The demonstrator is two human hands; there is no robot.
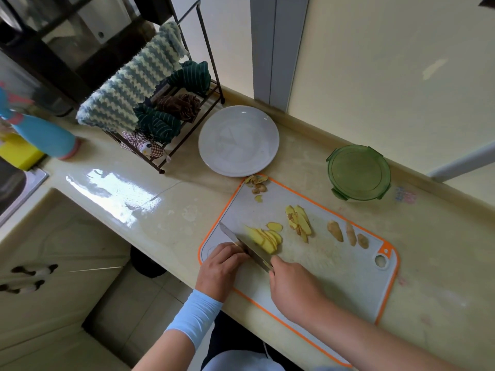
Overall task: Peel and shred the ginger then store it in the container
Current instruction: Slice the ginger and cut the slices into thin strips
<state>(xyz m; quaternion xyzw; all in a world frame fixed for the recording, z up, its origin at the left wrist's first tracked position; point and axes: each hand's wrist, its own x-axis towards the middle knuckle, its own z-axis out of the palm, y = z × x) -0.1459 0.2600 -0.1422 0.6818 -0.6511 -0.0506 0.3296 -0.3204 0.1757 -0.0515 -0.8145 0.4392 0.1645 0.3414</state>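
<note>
On the orange-rimmed cutting board, the right hand grips the knife by its handle, the blade against a fan of ginger slices. Beside the blade the left hand rests, fingers curled; whether they hold anything I cannot tell. The lidded container stands on the table, near the board.

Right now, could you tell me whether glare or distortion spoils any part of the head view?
Head view: bright glare on the counter left of the cutting board; wide-angle distortion bows straight edges; ginger slices and knife read clearly.
</note>
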